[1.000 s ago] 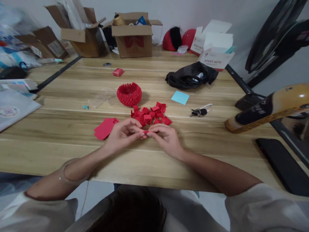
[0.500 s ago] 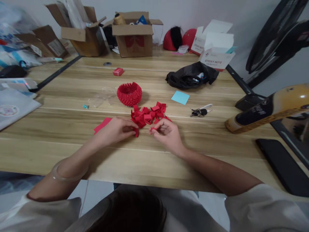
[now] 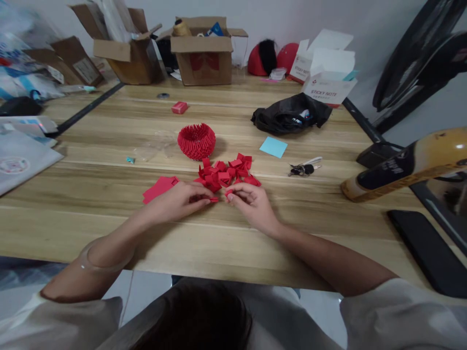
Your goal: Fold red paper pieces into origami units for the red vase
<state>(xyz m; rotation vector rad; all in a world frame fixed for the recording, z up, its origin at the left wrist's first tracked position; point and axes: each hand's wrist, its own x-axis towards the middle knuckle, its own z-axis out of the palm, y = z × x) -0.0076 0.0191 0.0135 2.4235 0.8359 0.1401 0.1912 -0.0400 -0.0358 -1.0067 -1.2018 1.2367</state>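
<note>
Wooden table [image 3: 233, 262]; heap of folded red paper [image 3: 224, 179], just beyond the hands; left hand [image 3: 178, 199] and right hand [image 3: 255, 206], meeting a second ago, now slightly apart; red bowl [image 3: 196, 146], behind the heap; red strip [image 3: 215, 200], pinched in left fingers; red piece [image 3: 228, 193], pinched in right, suggesting two pieces handled separately.

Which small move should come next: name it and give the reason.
The left hand should probably bring its red paper piece to the other red paper piece in the right hand. Each hand pinches one, only a narrow gap parts them, and the red folded-paper bowl behind appears built of many fitted pieces.
</note>
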